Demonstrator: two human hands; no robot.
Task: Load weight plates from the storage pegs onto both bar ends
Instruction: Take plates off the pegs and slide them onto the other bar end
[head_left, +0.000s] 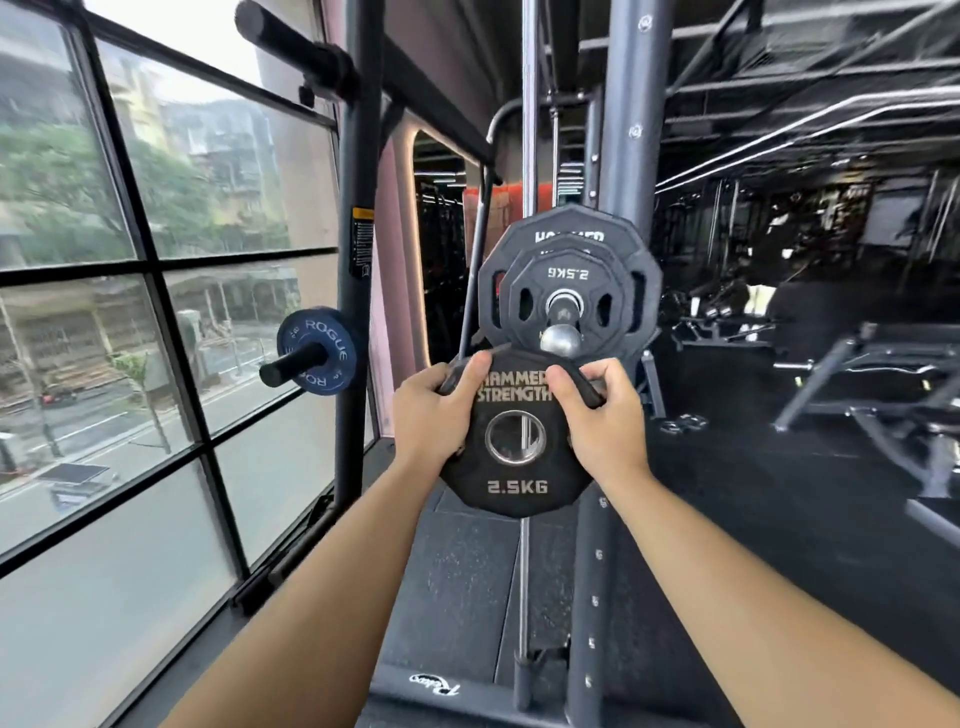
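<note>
I hold a black 2.5 kg Hammer Strength plate (514, 467) upright in front of me, its face toward me. My left hand (434, 410) grips its upper left edge and my right hand (602, 415) grips its upper right edge. Just behind and above it, a storage peg with a round metal tip (560, 340) sticks out of the grey rack upright (626, 130). That peg carries another 2.5 kg plate (569, 291) in front of a larger black plate (571, 228). The held plate is off the peg, its top edge just below the peg's tip.
A blue Rogue plate (317, 353) sits on a peg of the black upright (358, 208) at the left, beside a large window (130, 312). A thin steel guide rod (524, 597) runs down to the black rubber floor. Benches and machines (857, 405) stand at the right.
</note>
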